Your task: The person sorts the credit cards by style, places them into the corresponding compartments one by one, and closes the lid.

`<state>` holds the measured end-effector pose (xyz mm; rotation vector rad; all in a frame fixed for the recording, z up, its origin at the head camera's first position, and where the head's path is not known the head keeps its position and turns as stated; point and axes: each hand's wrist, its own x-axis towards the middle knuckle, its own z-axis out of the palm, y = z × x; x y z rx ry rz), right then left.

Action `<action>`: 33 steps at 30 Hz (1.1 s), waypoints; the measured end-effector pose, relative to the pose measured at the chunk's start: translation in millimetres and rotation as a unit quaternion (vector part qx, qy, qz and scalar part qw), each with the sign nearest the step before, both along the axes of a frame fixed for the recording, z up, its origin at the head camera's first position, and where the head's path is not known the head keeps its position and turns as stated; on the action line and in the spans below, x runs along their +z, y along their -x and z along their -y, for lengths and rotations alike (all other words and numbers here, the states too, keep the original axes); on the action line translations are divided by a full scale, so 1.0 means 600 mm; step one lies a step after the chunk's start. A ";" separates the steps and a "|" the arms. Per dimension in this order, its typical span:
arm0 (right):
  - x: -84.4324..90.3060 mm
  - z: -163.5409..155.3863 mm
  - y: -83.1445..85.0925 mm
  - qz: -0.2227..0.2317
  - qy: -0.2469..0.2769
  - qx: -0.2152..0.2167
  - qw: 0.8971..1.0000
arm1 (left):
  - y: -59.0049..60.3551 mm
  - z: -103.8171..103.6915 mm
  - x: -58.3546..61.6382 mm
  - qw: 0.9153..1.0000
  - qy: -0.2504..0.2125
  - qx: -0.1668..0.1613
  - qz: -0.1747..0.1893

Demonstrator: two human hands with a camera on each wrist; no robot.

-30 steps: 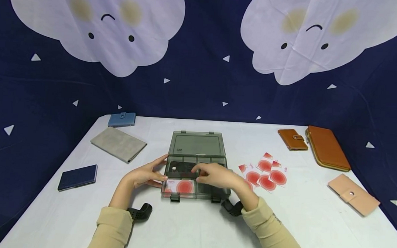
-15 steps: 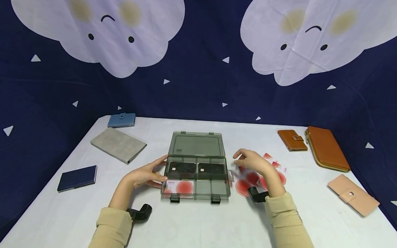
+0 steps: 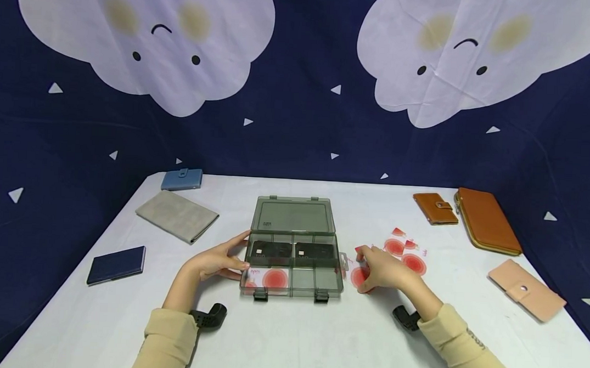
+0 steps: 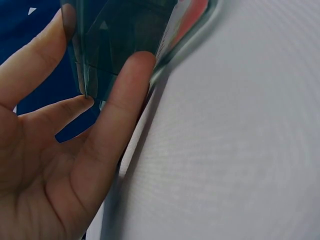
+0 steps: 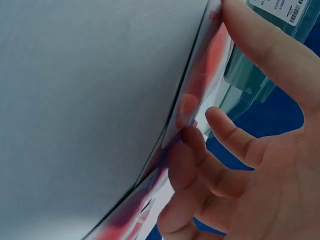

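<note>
We find the open grey box point(image 3: 293, 244) at table centre, our left hand point(image 3: 221, 260) at its 9 o'clock, straight fingers pressing the wall. At its 3 o'clock, our right hand point(image 3: 383, 270) pinches a red-dot card point(image 5: 202, 80), thumb and fingers clamped on its edges.

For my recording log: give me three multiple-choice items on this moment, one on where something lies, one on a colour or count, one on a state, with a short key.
1. Where does the right hand work?
A. on the red-circle cards just right of the box
B. on the tan wallet
C. inside the lid

2. How many black cards lie in the far row of the storage box?
A. none
B. two
C. four

3. How is the box lid?
A. latched shut
B. taken off, lying by the blue wallet
C. open, hinged back

Key: 1 A, the fingers pinch a red-circle card beside the box; 2 B, one black card and another fill the far compartments; 3 C, the lid stands behind the compartments while the left hand touches the box's left side.
</note>
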<state>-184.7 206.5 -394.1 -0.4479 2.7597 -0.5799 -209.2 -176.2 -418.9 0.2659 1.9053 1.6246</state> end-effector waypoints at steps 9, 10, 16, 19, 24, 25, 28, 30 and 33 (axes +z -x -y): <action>0.005 -0.007 0.000 0.044 0.006 -0.041 0.998 | -0.002 -0.001 0.001 1.000 -0.004 0.001 0.004; 0.006 -0.010 0.002 0.042 0.004 -0.043 0.998 | -0.002 -0.001 0.002 1.000 -0.004 0.001 0.005; 0.007 -0.032 0.024 -0.014 -0.023 -0.083 0.996 | -0.003 -0.001 0.003 1.000 -0.004 0.000 0.005; 0.010 -0.041 0.035 -0.040 -0.029 -0.117 0.992 | -0.002 0.000 0.003 1.000 -0.003 -0.001 0.003; 0.023 -0.042 0.036 -0.099 -0.015 -0.132 0.986 | -0.002 0.000 0.001 1.000 -0.001 0.001 0.002; 0.027 -0.039 0.034 -0.112 -0.008 -0.133 0.985 | -0.002 0.000 0.001 1.000 0.000 0.001 0.001; 0.043 -0.025 0.026 -0.140 0.028 -0.129 0.981 | -0.002 0.000 0.001 1.000 0.002 0.001 0.000; 0.051 -0.012 0.021 -0.157 0.055 -0.125 0.978 | -0.001 -0.001 0.002 1.000 0.004 0.001 0.000; 0.061 0.010 0.012 -0.170 0.102 -0.114 0.973 | -0.001 -0.001 0.002 1.000 0.005 0.001 0.002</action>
